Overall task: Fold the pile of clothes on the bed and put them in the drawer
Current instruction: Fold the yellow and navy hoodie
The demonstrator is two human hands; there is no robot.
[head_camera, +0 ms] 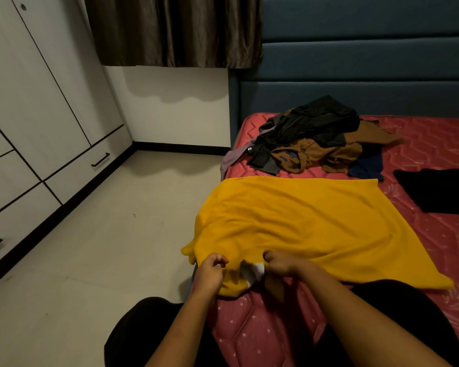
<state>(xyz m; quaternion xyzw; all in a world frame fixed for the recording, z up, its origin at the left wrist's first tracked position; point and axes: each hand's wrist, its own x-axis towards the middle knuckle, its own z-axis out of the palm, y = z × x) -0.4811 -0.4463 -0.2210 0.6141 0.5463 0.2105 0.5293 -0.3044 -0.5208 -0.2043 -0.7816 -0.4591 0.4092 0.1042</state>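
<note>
Here my left hand (212, 271) and right hand (281, 264) each pinch the near edge of the yellow shirt (302, 223), which lies spread on the red mattress (429, 144). Between them shows a white label (253, 272), its writing unreadable. Beyond lies the pile of clothes (316, 139); a black garment (440, 192) lies to the right, and the drawer (90, 165) is across the floor.

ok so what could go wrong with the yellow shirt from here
1. The shirt overhangs the mattress edge on its left; a tug could slide it toward the floor.
2. The left hand and right hand pinch it close together at the near edge, so the wide sides may fold unevenly.
3. Wrinkles across its middle might get folded in.
</note>
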